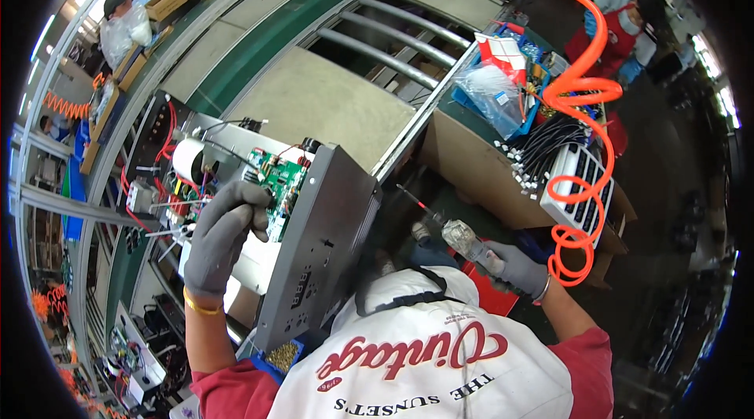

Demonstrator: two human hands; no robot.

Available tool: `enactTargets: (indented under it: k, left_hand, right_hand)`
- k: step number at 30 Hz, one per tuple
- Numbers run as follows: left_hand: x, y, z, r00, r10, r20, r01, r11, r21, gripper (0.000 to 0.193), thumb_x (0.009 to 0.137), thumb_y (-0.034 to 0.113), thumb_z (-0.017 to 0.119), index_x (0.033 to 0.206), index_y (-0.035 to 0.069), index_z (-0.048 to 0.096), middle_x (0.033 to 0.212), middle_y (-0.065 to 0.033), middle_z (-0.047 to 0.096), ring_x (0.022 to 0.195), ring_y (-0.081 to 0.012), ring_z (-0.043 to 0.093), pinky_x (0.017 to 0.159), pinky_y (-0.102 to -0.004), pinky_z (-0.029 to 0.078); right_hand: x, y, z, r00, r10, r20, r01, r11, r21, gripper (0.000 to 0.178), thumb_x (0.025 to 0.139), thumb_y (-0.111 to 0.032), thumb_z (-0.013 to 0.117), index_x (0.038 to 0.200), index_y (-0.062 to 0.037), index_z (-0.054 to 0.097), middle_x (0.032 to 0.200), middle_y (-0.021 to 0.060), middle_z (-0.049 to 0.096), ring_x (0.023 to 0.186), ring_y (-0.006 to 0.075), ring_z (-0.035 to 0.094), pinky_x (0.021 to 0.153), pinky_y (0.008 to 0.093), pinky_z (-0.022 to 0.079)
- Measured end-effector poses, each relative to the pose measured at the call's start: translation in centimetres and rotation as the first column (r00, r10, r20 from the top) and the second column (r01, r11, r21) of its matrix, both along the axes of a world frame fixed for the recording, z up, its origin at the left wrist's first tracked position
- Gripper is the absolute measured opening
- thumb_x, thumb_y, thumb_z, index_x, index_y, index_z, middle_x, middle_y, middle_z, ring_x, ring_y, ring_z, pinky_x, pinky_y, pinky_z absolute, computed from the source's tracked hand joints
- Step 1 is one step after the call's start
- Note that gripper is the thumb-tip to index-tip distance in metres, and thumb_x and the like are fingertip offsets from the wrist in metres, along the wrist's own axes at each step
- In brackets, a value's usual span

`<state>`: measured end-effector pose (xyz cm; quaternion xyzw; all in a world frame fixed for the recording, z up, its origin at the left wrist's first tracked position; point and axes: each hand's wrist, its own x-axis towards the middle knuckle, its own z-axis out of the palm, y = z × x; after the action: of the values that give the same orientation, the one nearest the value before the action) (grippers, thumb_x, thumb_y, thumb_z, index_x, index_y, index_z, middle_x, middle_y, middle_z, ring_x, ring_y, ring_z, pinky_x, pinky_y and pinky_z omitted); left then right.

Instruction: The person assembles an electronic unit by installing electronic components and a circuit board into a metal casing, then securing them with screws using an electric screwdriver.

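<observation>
The person's gloved right hand was wrapped around a powered screwdriver, its bit pointing away from the body. Ahead and to the left sat an open metal chassis, and the gloved left hand was curled just beside its green circuit board; whether it pinched anything, I couldn't tell. An orange coiled hose hung off to the right.

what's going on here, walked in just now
A person in gloves is working at an opened electronic unit with a grey panel. The left hand is over the unit, beside the green board; whether it pinches anything small is unclear. The right hand holds a screwdriver off to the right, its tip clear of the unit.
</observation>
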<state>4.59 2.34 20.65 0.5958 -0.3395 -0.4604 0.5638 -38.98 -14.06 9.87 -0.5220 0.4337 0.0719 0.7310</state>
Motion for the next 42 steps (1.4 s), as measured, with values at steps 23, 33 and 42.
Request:
enactTargets:
  k: [23,33,42]
  left_hand:
    - [-18.5,0.8,-3.8,0.888,0.143,-0.436,-0.174,0.984,-0.031,0.034,0.104,0.032,0.057,0.117,0.0,0.056,0.082,-0.0062,0.062,0.049,-0.0092,0.055,0.044,-0.022,0.045]
    - [-28.1,1.1,-10.4,0.694,0.385,-0.608,-0.452,0.891,0.047,0.045,0.102,0.05,0.053,0.113,0.006,0.057,0.075,0.0007,0.059,0.05,-0.0063,0.054,0.04,-0.0188,0.041]
    - [-30.6,3.6,-10.7,0.571,0.432,-0.698,-0.549,0.833,0.067,0.047,0.101,0.052,0.053,0.111,0.006,0.058,0.071,0.001,0.06,0.049,-0.007,0.053,0.041,-0.0198,0.041]
  right_hand:
    - [-6.1,0.3,4.4,0.92,0.271,0.283,-0.281,0.96,-0.004,0.111,0.068,-0.09,0.064,0.13,0.001,0.053,0.099,0.002,0.057,0.085,0.0079,0.051,0.073,0.0233,0.042]
    - [-10.6,-0.8,1.0,0.858,0.376,0.35,-0.442,0.888,0.128,0.089,0.082,-0.073,0.068,0.129,-0.0002,0.05,0.093,0.0001,0.052,0.067,0.0048,0.046,0.056,0.0208,0.037]
    - [-11.2,0.2,0.0,0.826,0.457,0.33,-0.514,0.851,0.107,0.082,0.083,-0.072,0.068,0.124,-0.0038,0.052,0.091,-0.0008,0.051,0.066,0.0046,0.046,0.057,0.0209,0.037]
